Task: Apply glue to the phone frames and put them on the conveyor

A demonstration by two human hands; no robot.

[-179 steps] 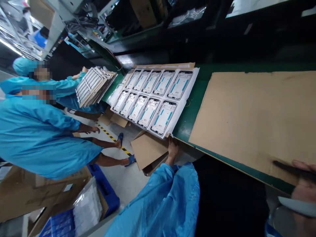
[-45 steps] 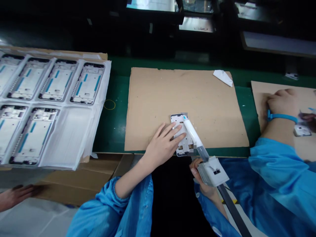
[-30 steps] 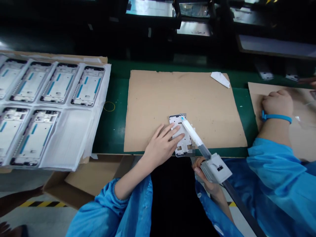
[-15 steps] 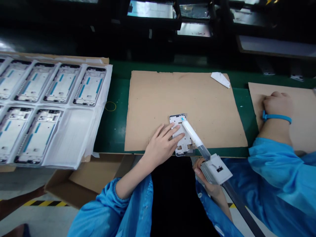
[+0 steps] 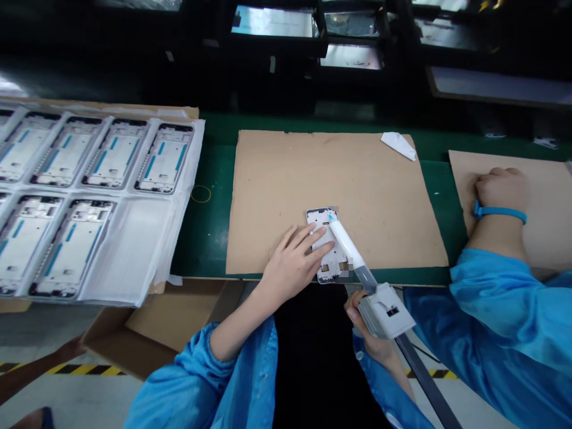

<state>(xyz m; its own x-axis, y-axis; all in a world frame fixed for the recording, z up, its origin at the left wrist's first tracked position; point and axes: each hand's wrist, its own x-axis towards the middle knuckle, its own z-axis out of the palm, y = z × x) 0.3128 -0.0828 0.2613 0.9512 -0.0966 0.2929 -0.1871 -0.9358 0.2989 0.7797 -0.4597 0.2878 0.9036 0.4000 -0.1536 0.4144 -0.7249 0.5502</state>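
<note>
A phone frame (image 5: 328, 256), pale with a dark rim, lies on a cardboard sheet (image 5: 286, 173) at its front edge. My left hand (image 5: 292, 259) rests on the frame with fingers spread, covering its left part. Below the table edge, my right hand (image 5: 364, 316) is closed around a tool (image 5: 386, 313) with a grey boxy body, partly hidden behind it. From that body a white tube (image 5: 348, 244) slants up to the frame, its bluish tip over the upper right corner; whether it touches, I cannot tell. A dark grey bar or hose trails from the tool's lower end.
At left, a white tray (image 5: 129, 253) holds several phone frames with blue strips. A folded white paper (image 5: 398, 146) lies on the cardboard's far right corner. Another person's hand (image 5: 503, 190) rests on a cardboard at right. An open carton (image 5: 174, 322) stands below the table.
My right hand and the tool's grey body have shifted slightly left and down. The white tip stays near the frame's upper corner, and my left hand keeps its place.
</note>
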